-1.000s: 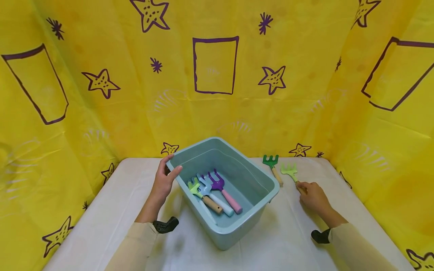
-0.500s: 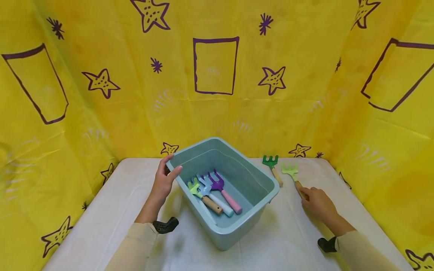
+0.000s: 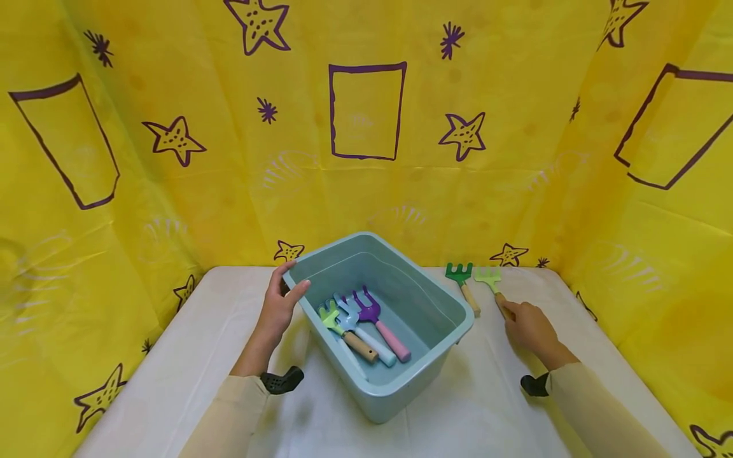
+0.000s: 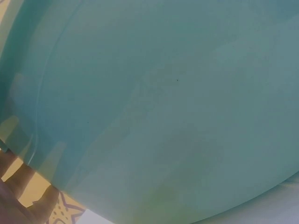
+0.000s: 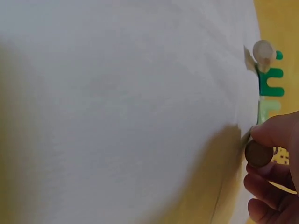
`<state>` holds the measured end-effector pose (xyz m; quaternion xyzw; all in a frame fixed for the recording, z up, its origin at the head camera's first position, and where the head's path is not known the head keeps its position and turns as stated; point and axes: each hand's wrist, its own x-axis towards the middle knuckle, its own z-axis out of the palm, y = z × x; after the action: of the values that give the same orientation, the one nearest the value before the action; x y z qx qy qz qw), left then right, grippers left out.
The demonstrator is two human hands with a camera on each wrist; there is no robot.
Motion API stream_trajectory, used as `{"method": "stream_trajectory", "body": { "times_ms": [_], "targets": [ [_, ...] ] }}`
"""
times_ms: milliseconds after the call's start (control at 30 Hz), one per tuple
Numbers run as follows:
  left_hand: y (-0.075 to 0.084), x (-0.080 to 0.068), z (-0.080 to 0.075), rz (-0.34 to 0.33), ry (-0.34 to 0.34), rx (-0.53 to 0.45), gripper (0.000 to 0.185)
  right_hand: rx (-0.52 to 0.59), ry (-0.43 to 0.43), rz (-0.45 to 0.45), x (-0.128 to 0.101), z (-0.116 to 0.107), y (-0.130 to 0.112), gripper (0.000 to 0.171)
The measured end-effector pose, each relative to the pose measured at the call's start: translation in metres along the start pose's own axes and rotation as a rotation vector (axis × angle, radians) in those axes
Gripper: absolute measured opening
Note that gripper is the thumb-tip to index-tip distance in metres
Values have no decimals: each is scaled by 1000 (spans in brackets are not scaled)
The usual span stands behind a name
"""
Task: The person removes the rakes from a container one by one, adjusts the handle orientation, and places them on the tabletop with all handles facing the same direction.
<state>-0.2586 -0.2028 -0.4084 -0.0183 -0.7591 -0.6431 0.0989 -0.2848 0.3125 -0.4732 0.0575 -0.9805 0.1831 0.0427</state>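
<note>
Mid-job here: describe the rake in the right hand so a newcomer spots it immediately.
Start at the blue-green tub on the white table. To its right in the head view, the right hand grips a wooden-handled rake. Its pale green colouring sets it apart from the dark green rake on its left.

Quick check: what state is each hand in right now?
Left hand: closed, holding the bin by its rim.
Right hand: closed, pinching the handle of a light green rake.

Tools (image 3: pixel 371 311) in tub (image 3: pixel 401 389) on table (image 3: pixel 487 413); two rakes (image 3: pixel 469 297), side by side, right of tub.
</note>
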Motion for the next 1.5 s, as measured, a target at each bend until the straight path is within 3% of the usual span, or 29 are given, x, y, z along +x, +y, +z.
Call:
{"method": "stream_trajectory", "body": {
  "times_ms": [500, 700, 1033, 1500],
  "targets": [
    [2, -2, 2, 22, 0, -1, 60, -22, 44, 73, 12, -11, -5, 44],
    [3, -2, 1, 3, 7, 9, 61, 61, 124, 34, 19, -28, -15, 44],
    [1, 0, 0, -10, 8, 8, 61, 247, 191, -22, 38, -68, -65, 37],
    [4, -2, -1, -2, -5, -9, 61, 484, 142, -77, 72, -119, -158, 37]
  ]
}}
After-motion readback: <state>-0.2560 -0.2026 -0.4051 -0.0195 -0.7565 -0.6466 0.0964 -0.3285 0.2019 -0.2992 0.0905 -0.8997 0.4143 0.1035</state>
